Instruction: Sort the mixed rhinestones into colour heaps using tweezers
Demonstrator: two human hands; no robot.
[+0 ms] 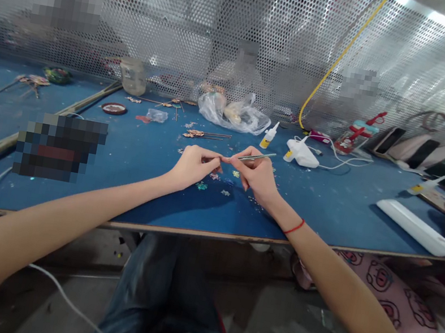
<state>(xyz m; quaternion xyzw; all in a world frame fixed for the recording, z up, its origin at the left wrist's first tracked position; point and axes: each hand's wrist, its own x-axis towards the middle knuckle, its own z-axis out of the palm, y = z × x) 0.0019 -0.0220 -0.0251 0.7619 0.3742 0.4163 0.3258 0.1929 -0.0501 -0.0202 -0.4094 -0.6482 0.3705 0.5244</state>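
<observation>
On blue bench [132, 188], R hand [257, 175] is curling round slim tweezers [256, 157] pen-style for fine control, L hand [192, 167] is pinching shut, fingertips [216, 157] steadying something too small to tell, just above scattered flower pieces [202, 186]

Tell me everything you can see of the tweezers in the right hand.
The tweezers are slim, straight and silvery, and look like metal. The right hand holds them between its thumb and fingers, lying nearly level above the blue work surface, with the far end sticking out to the right. The tip end points left towards the left hand and is hidden by the fingertips, so whether it grips anything cannot be told.
</observation>
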